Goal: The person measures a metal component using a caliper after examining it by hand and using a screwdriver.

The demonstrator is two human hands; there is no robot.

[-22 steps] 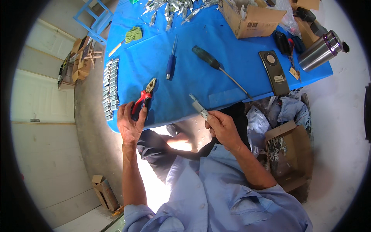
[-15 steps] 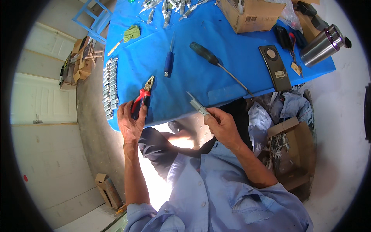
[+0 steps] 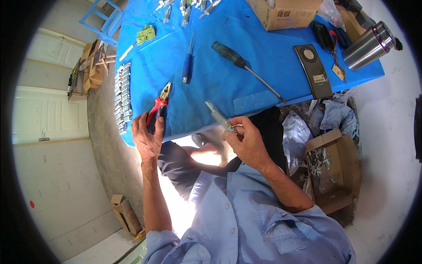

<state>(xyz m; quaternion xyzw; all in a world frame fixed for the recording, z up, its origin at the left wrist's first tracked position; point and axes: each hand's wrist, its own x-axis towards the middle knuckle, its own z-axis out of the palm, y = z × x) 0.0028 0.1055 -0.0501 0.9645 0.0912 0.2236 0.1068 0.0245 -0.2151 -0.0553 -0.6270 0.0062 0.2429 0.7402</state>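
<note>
My left hand [image 3: 147, 137] is wrapped round the handles of a pair of pliers [image 3: 160, 104] with red and black grips. The pliers lie over the table's near left part, jaws pointing away from me. Pinched between the thumb and fingers of my right hand [image 3: 247, 140] is a slim grey metal fitting [image 3: 217, 115], its long end tilted up and to the left. It is held just over the near table edge. My fingers hide its lower end.
On the blue tablecloth [image 3: 202, 99] lie a blue screwdriver [image 3: 188, 66], a dark-handled screwdriver [image 3: 246, 66], a phone [image 3: 313, 72] and a green cloth [image 3: 146, 34]. Metal fittings line the left edge [image 3: 123, 97]. A steel bottle [image 3: 368, 46] and cardboard box [image 3: 285, 15] stand right.
My right hand has turned the grey fitting, so that its broader side shows and its tip sits further left. My left hand has barely shifted on the pliers. The view has moved slightly.
</note>
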